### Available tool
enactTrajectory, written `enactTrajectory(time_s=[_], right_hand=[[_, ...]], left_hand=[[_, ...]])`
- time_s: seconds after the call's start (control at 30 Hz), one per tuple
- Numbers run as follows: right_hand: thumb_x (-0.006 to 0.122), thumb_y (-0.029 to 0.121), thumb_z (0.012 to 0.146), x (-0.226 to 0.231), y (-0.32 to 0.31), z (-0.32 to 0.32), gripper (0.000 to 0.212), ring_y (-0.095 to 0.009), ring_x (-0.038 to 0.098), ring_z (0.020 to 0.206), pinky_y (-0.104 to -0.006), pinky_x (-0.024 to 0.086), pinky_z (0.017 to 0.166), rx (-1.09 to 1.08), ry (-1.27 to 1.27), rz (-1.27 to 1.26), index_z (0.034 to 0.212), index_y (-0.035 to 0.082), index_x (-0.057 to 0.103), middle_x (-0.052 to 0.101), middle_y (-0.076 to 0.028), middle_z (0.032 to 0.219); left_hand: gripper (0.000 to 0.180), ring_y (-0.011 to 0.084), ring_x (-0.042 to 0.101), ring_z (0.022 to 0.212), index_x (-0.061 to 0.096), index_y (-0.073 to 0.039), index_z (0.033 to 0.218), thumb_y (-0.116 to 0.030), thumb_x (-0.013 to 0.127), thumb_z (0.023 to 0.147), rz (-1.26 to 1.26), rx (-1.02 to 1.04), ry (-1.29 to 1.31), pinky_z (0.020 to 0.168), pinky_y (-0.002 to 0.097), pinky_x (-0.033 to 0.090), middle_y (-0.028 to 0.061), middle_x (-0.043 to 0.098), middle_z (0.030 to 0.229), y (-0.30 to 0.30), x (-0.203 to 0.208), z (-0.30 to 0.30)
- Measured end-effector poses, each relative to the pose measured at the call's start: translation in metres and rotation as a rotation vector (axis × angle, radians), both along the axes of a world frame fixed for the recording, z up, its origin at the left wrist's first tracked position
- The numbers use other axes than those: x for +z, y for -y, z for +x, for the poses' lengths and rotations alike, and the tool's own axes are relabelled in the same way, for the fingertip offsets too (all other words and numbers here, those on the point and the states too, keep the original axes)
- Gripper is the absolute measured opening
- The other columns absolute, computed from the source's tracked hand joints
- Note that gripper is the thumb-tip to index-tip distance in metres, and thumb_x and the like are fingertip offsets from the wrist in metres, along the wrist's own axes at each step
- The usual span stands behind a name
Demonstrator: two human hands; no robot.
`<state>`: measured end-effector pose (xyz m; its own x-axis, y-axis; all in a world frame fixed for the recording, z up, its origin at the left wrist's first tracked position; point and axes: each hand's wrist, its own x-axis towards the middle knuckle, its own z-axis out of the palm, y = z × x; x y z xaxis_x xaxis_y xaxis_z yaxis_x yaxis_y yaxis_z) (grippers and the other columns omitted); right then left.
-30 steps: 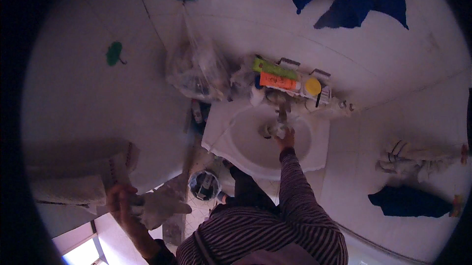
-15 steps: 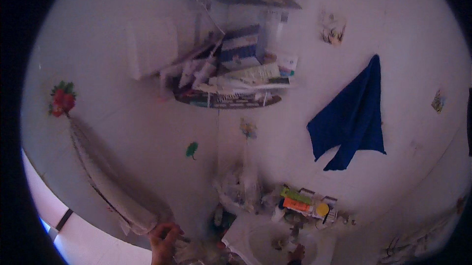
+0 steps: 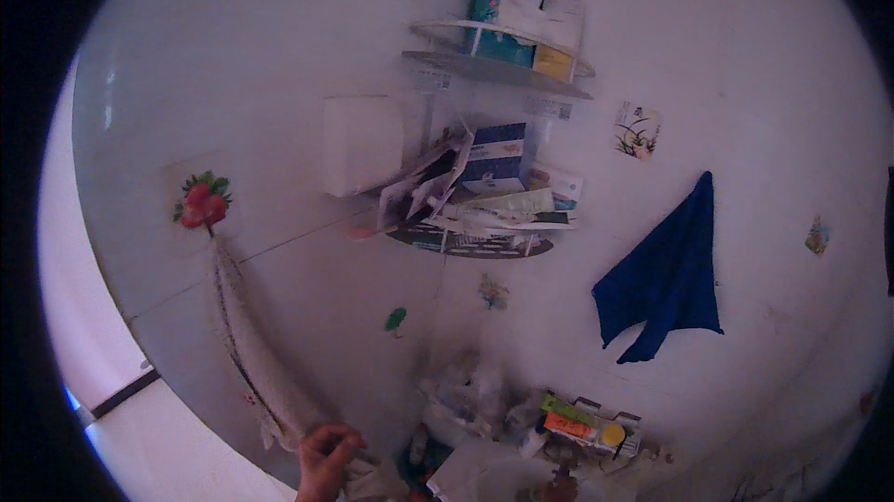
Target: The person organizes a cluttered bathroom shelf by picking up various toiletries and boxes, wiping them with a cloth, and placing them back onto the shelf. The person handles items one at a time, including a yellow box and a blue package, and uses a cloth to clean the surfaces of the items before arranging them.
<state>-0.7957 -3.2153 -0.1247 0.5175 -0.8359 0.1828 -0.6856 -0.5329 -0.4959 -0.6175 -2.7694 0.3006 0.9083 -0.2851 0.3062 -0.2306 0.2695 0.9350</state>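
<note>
"Grey-white cloth (image 3: 371,481) shows at the lower border, just right of the left hand (image 3: 324,461). What differs?"

"A second ago all of it is visible, along with the person's body and the whole sink. Now the view sits higher: the border cuts the cloth, and the wall shelves show fully."

"Which way does it point?"

"What remains visible runs from the hand to the right and slightly down; its far end is hard to make out, so the full long axis cannot be told."

"And the left hand?"

"It rises from the bottom edge, wrist below, knuckles up, fingers curled inward. Whether they grip the cloth cannot be told."

"The right one?"

"A dim, reddish shape below the faucet (image 3: 561,452) looks like the right hand (image 3: 562,485), over the sink (image 3: 466,474). Its fingers are too blurred to read."

"Farther out?"

"A long pale towel (image 3: 251,353) slants from a strawberry-shaped hook (image 3: 204,202) down to the left hand, and a blue cloth (image 3: 661,278) hangs on the right wall."
</note>
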Motion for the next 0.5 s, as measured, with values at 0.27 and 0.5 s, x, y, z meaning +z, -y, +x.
enactTrajectory(time_s=[0.27,0.5], right_hand=[[0.071,0.026,0.072,-0.008,-0.037,-0.017,0.071,-0.038,0.052,0.113,-0.0450,0.041,0.099,0.010,0.047,0.010,0.134,0.005,0.043,0.053,-0.022,0.124],[0.068,0.031,0.079,0.010,-0.044,-0.025,0.055,-0.035,0.054,0.110,-0.0446,0.043,0.094,0.001,-0.263,0.293,0.127,0.010,0.050,0.056,-0.015,0.122]], left_hand=[[0.008,0.0136,0.060,0.075,0.064,0.000,0.087,-0.006,0.062,0.081,0.304,0.108,-0.144,0.069,0.0275,0.048,0.0046,0.064,0.083,0.017,-0.007,0.025],[0.021,0.0104,0.061,0.074,0.064,-0.004,0.103,-0.012,0.068,0.084,0.590,-0.455,-0.185,0.067,0.0267,0.050,0.0009,0.065,0.083,0.101,-0.124,0.024]])
